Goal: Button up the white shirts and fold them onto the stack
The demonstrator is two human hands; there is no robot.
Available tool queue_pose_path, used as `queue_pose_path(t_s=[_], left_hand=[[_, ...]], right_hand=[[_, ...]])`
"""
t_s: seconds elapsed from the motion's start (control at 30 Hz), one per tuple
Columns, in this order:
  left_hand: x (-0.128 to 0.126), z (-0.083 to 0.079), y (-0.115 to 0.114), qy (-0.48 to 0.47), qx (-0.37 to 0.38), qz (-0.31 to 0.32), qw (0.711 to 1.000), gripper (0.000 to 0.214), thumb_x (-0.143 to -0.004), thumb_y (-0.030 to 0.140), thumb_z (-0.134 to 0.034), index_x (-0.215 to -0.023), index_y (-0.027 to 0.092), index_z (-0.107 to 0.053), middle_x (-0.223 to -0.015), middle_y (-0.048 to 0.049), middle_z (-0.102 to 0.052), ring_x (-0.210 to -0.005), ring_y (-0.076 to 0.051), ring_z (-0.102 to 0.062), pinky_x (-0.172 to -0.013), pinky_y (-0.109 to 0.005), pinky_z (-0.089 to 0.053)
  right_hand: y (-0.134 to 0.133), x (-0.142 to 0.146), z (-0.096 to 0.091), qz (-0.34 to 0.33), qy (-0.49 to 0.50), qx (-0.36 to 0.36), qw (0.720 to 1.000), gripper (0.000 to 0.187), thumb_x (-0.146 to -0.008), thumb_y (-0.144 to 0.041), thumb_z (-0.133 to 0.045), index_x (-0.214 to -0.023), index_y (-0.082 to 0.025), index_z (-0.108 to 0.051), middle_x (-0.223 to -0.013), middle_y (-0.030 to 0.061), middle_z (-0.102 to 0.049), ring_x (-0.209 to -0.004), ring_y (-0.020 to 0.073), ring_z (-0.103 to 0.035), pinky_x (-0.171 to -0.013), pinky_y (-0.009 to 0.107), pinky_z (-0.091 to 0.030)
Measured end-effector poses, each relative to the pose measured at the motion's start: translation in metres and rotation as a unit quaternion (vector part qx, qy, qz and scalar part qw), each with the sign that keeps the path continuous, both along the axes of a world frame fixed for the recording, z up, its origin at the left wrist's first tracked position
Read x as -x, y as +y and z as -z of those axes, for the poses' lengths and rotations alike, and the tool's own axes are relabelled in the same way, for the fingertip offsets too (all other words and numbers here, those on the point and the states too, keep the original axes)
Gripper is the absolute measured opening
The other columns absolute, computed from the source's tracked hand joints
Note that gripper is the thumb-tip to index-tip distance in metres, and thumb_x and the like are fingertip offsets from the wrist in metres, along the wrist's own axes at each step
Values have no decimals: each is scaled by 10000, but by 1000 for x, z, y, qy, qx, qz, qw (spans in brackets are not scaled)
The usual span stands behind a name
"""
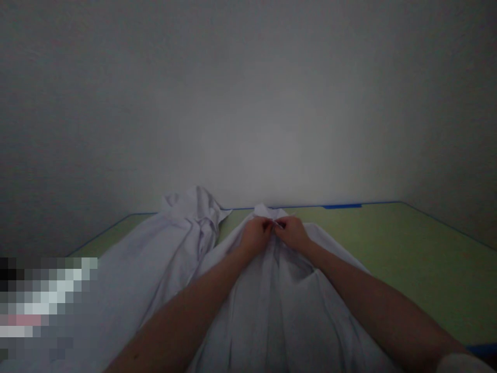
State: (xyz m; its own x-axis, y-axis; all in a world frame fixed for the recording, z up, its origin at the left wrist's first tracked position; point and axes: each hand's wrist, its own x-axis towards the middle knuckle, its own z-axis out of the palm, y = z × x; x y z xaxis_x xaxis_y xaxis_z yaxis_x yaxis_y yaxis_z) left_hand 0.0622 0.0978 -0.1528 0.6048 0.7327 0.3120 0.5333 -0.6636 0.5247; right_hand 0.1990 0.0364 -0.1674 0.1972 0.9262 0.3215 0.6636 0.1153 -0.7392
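A white shirt (279,305) lies spread lengthwise on a green table (407,248), its collar end toward the far wall. My left hand (255,234) and my right hand (292,232) meet near the collar, both with fingers pinched on the shirt's front edges where they come together. Both forearms reach over the cloth from the near side. What sits between the fingertips is too small to make out.
A second white garment (155,259) lies bunched to the left of the shirt and runs to the near left. The table has a blue edge (341,206) against a plain grey wall (248,103). A blurred patch covers the lower left corner.
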Motion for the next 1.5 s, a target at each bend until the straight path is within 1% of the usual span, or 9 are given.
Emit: queue_pose_path(t_s=[0.2,0.37,0.67,0.8,1.07,1.2,1.3,1.43,1.5], left_hand=[[1,-1,1,-22,27,-12,999,196,-747,230,-544,-844,190,-709,-839,-73,-689,-765,-179,-600,-752,-268,-438],[3,-3,0,-20,17,10,1000,202,-750,228,-526,-837,189,-705,-838,-66,-687,-772,-176,-592,-760,-269,-435],[0,6,4,-65,108,1,992,267,-692,134,-491,-832,184,-713,-820,-39,-695,-754,-156,-605,-739,-245,-445],[-1,16,11,-119,191,-27,974,227,-742,245,-504,-828,155,-694,-778,-56,-688,-701,-154,-608,-640,-233,-454],[0,28,20,-130,172,-47,975,220,-758,322,-543,-796,142,-664,-742,-72,-667,-670,-149,-593,-634,-244,-452],[1,23,16,-121,121,-36,985,209,-773,300,-534,-845,146,-655,-801,-70,-666,-721,-148,-592,-683,-246,-451],[3,14,11,-104,82,-14,991,196,-785,289,-530,-870,164,-654,-845,-65,-663,-764,-152,-589,-717,-246,-444],[8,2,7,-68,22,20,997,202,-798,281,-527,-932,178,-638,-888,-67,-657,-804,-161,-585,-767,-262,-439],[10,-2,7,-46,-3,38,998,213,-804,268,-522,-969,184,-628,-917,-66,-655,-827,-163,-584,-790,-265,-435]], right_hand=[[-1,-1,-1,-40,10,-8,999,206,-738,-236,-491,-718,-150,-677,-567,-2,-596,-534,95,-476,-517,201,-261],[6,-6,4,-37,73,30,996,353,-817,-255,-399,-549,-146,-601,-520,4,-580,-531,88,-515,-543,184,-318],[10,-3,12,12,41,19,999,261,-808,-298,-481,-684,-153,-660,-625,23,-641,-577,105,-547,-572,202,-330],[8,0,13,-6,-25,-35,999,201,-812,-253,-489,-827,-172,-672,-749,35,-661,-683,126,-558,-634,216,-336],[5,3,12,-9,-95,-45,994,196,-834,-252,-455,-851,-169,-633,-792,58,-648,-738,144,-553,-672,225,-335],[12,1,14,-13,14,-49,999,156,-800,-240,-478,-767,-174,-615,-695,21,-626,-663,120,-544,-627,210,-348],[20,2,18,-31,161,2,987,130,-765,-255,-499,-730,-166,-588,-578,-8,-578,-532,102,-514,-531,201,-349],[27,4,21,-65,388,95,914,142,-712,-302,-542,-673,-168,-520,-481,-40,-498,-413,85,-438,-433,201,-323],[27,4,21,-87,443,130,883,165,-696,-313,-549,-638,-169,-491,-463,-44,-472,-393,80,-416,-415,205,-316]])
